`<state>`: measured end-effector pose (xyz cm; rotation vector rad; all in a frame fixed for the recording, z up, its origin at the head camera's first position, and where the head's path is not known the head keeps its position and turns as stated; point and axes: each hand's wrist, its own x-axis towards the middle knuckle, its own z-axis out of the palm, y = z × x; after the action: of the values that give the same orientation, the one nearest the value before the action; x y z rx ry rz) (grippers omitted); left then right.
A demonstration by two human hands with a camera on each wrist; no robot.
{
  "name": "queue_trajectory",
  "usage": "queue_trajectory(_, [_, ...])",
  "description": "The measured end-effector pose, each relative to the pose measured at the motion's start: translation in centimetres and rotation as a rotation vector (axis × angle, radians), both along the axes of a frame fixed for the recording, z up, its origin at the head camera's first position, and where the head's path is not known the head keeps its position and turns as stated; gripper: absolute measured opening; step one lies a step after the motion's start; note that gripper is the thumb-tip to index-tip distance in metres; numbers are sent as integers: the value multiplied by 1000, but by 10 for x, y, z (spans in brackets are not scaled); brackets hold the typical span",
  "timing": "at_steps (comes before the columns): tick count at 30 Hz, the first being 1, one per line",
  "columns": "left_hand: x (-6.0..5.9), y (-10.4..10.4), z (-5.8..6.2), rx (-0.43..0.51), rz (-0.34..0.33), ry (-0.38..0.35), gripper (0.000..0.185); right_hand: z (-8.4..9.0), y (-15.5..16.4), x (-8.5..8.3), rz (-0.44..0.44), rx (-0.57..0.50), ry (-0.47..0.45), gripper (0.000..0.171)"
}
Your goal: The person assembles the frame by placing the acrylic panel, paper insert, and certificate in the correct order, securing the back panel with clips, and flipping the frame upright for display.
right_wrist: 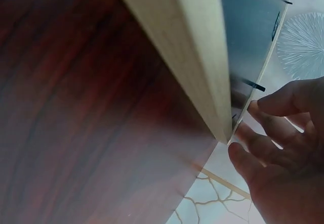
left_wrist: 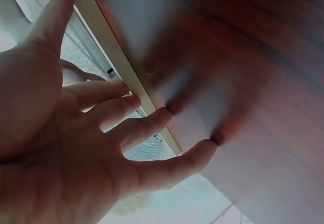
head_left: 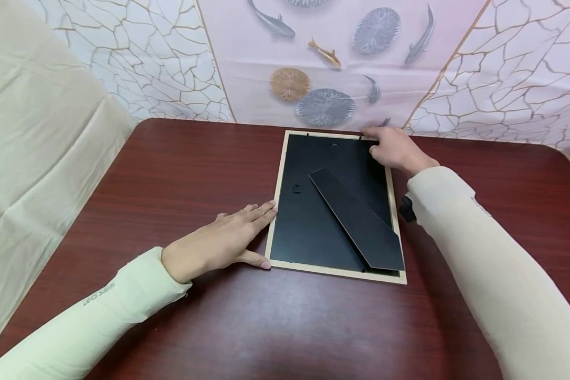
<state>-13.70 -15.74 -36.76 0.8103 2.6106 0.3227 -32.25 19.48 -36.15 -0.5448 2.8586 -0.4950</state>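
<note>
A picture frame [head_left: 278, 186] lies face down on the table, its pale wooden rim around a black backing board [head_left: 292, 227]. A black easel leg [head_left: 361, 221] slants across the board to the lower right corner. Along the left rim rests my left hand [head_left: 228, 240], fingers straight and spread, fingertips against the outer edge and thumb at the near corner. At the far right corner is my right hand [head_left: 396, 148]. Its index finger reaches along the top rim beside a small black tab [head_left: 360, 138]; the fingertips show at the corner in the right wrist view.
The dark red wooden table [head_left: 195, 169] extends around the frame on both sides and in front. Close behind the frame stands a patterned cloth backdrop [head_left: 247, 100]. Pale cloth [head_left: 38, 158] hangs on the left. A small hook-shaped hanger [head_left: 296, 188] sits on the backing board.
</note>
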Motion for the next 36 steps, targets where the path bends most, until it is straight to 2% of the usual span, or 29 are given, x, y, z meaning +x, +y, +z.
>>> queue_trajectory(6, [1, -2, 3, -2, -11, 9, 103, 1, -6, -3, -20, 34, -34, 62])
queue_trajectory(20, [0, 0, 3, 1, -39, 39, 103, 3, -8, -3, 30, 105, -1, 57])
queue_trajectory(29, [0, 2, 3, 4, -31, 27, 105, 1, -10, 0, 43, 162, -9, 57])
queue_trajectory(36, [0, 3, 0, 17, -66, 68, 102, -2, -11, 2, 62, 212, 16, 54])
